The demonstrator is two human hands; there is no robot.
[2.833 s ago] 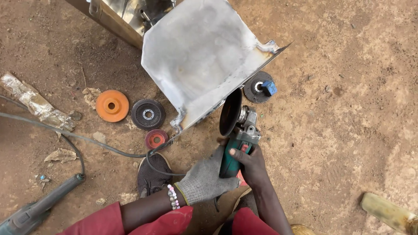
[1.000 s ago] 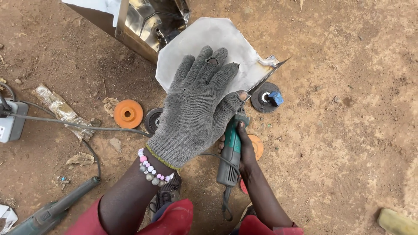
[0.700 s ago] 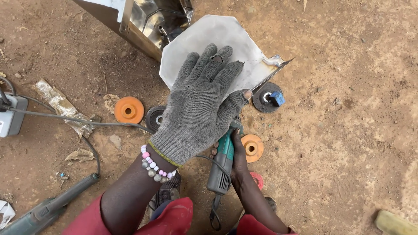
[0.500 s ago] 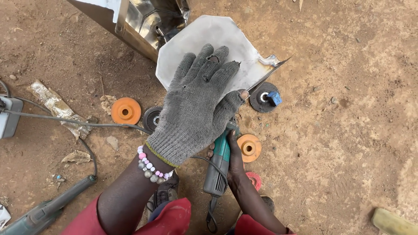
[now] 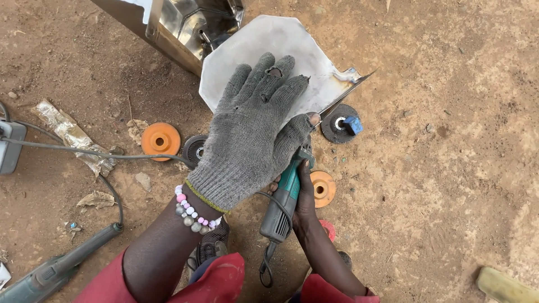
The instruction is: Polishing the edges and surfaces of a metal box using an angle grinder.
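Head view showed little change over the last second: the gloved left hand stayed spread over the bent steel sheet, while the angle grinder had slid a little lower and its body tilted more toward the bottom of the frame. Nearly 3 seconds back the left hand was down by the grinder's handle; since then it had come up onto the sheet. By my reading, the work had passed from gripping the tool with 2 hands to bracing the metal with 1 and running the tool with the other.

Left hand lay flat, palm down, fingers fanned wide in a worn grey knit glove, clasping nothing, a bead bracelet at the wrist. Right hand, bare, was wrapped tightly round the green and grey grinder just below frame centre, its nose tucked under the left thumb near the sheet's lower edge; the disc itself was hidden.

1 orange disc lay left of the glove, another right of the grinder, on the dirt ground.
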